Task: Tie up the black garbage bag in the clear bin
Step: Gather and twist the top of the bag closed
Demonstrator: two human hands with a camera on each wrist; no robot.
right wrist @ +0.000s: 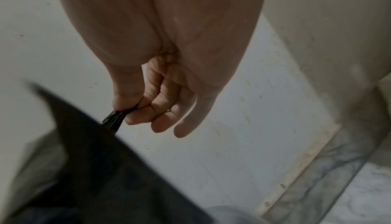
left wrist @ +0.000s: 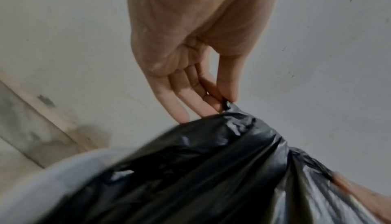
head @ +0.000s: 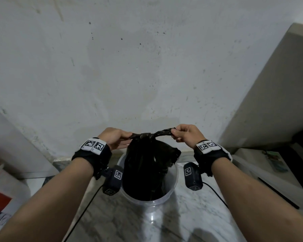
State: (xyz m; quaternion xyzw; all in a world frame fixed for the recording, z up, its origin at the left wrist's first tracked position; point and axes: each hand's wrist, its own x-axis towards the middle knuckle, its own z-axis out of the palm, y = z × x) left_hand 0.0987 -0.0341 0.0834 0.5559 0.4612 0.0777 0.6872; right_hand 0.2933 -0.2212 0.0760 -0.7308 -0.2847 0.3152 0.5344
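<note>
A black garbage bag (head: 145, 168) stands in a clear round bin (head: 171, 191) on the marble floor, its top drawn into a knot (head: 144, 135). My left hand (head: 116, 137) pinches the left twisted end of the bag right beside the knot. My right hand (head: 184, 133) pinches the right twisted end (head: 163, 132), stretched out level from the knot. In the left wrist view, thumb and fingers (left wrist: 213, 100) nip a bit of black plastic on the bag (left wrist: 201, 169). In the right wrist view, thumb and forefinger of my right hand (right wrist: 127, 109) clamp the twisted strip (right wrist: 113, 119).
A stained white wall (head: 129, 67) rises just behind the bin. A beige cabinet side (head: 269, 95) stands at the right with a low shelf (head: 262, 163) below it. A red and white bag (head: 2, 189) lies at the left. Camera cables trail over the marble floor (head: 112, 215).
</note>
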